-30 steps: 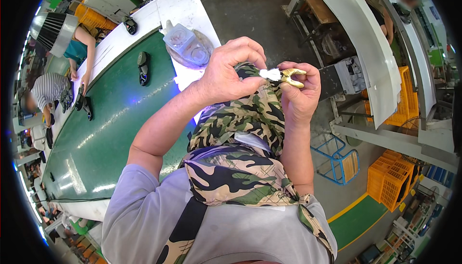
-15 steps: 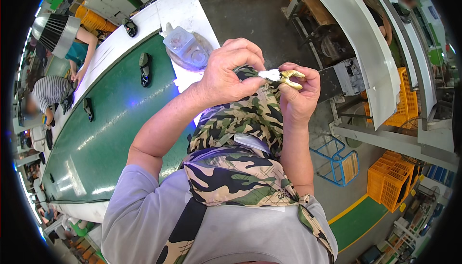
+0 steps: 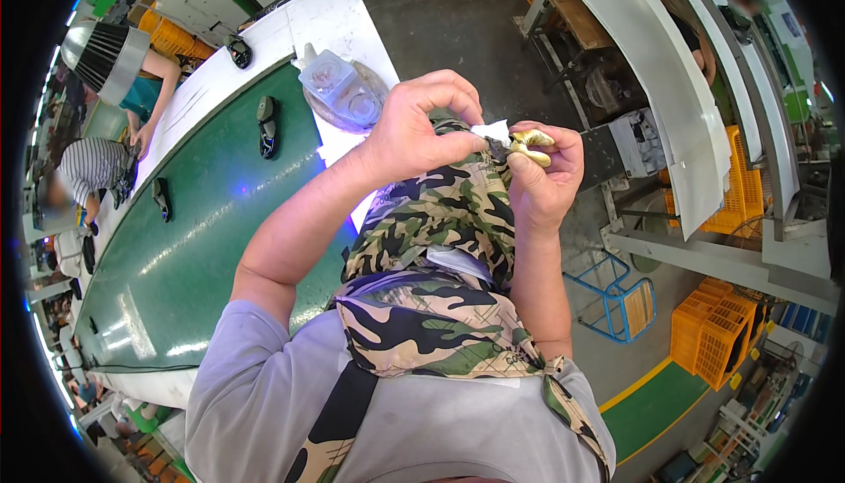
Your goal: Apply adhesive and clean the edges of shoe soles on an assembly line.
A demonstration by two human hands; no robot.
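Note:
My left hand (image 3: pixel 421 135) pinches a small crumpled white piece (image 3: pixel 493 129), thin like paper or cloth, between thumb and forefinger. Held between the thumb and fingers of my right hand (image 3: pixel 553 182) is a pale yellow, shiny thing with two rounded lobes (image 3: pixel 532 150); its kind cannot be made out. A small dark grey part lies between the white piece and the yellow thing, touching both. Both hands are close together above my camouflage apron (image 3: pixel 431 210).
On my left runs a green conveyor belt (image 3: pixel 202 245) with dark shoes (image 3: pixel 268 126) on it, edged by a white ledge. Clear plastic containers (image 3: pixel 343 87) stand at its end. Other people work across the belt. Right: a blue-framed stool (image 3: pixel 616 298), orange crates (image 3: pixel 713 329), a metal rack (image 3: pixel 722 254).
My hands have shifted slightly, and the white piece now sticks up higher, showing more of the dark part below it. One shoe on the belt has moved a little.

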